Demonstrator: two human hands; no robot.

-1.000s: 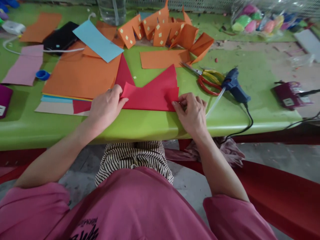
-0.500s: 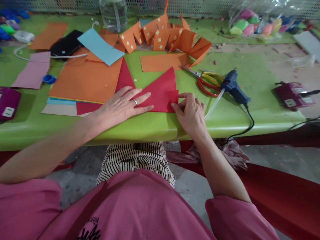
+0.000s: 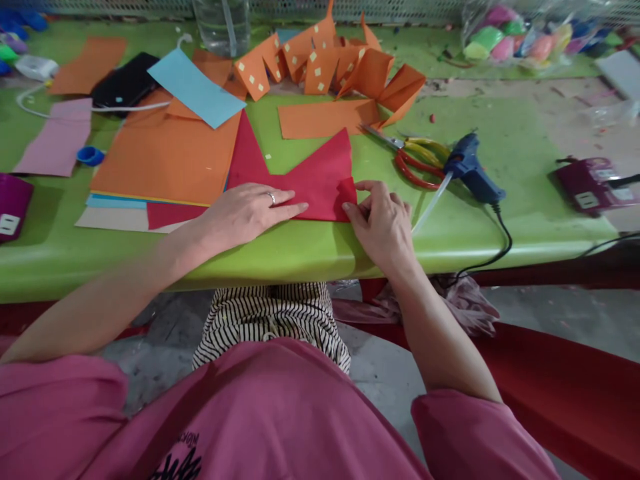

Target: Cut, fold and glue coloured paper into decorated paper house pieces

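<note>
A red sheet of paper (image 3: 315,177) with a V-shaped notch in its top edge lies near the front edge of the green table. My left hand (image 3: 250,210) rests flat on its lower left part, fingers stretched out. At the paper's right edge, my right hand (image 3: 383,223) pinches the corner between thumb and forefinger, and a small flap there is bent over. Left of the red paper is a stack of coloured sheets, with an orange sheet (image 3: 165,160) on top.
Scissors (image 3: 417,163) and a blue glue gun (image 3: 473,167) lie to the right, its cord hanging over the table edge. Folded orange paper pieces (image 3: 320,67), a clear container (image 3: 223,27) and a black phone-like object (image 3: 125,83) are farther back. A purple box (image 3: 590,183) sits at far right.
My left hand has slid a little down and left, baring more of the notch. The flap at the right corner looks more bent under my right fingers.
</note>
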